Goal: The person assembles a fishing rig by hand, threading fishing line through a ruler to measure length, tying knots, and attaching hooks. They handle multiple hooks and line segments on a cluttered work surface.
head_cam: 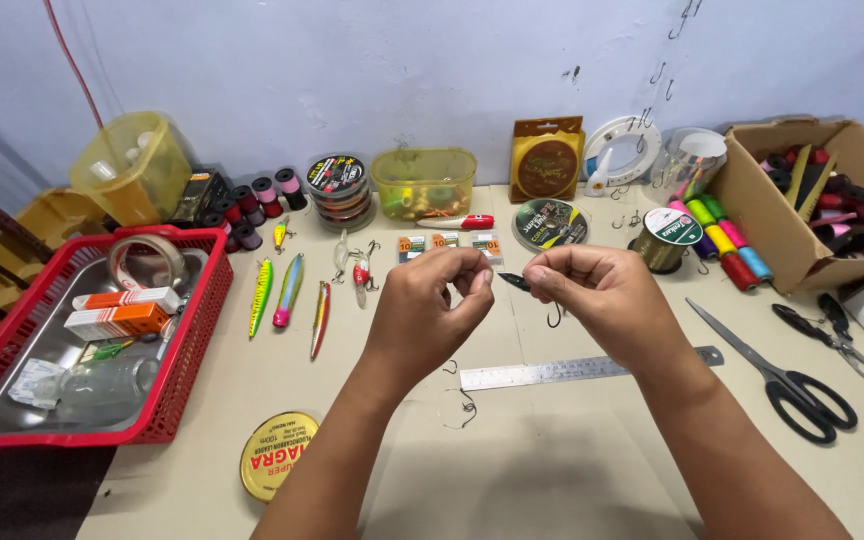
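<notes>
Pretty evenly lit shot, bright and soft, light seems to come from overhead and a bit in front. Shadows are weak: a faint smudge sits on the pale beige tabletop (552, 470) under both forearms, and the long black-handled steel scissors (777, 370) throw just a thin dark edge. The flat steel ruler (572, 372) catches a mild sheen, no harsh glare. Focus is sharp mid-frame. Wide-angle lens bends the edges, so the red plastic mesh basket (202, 300) looks stretched. The bottom left corner goes dark.
</notes>
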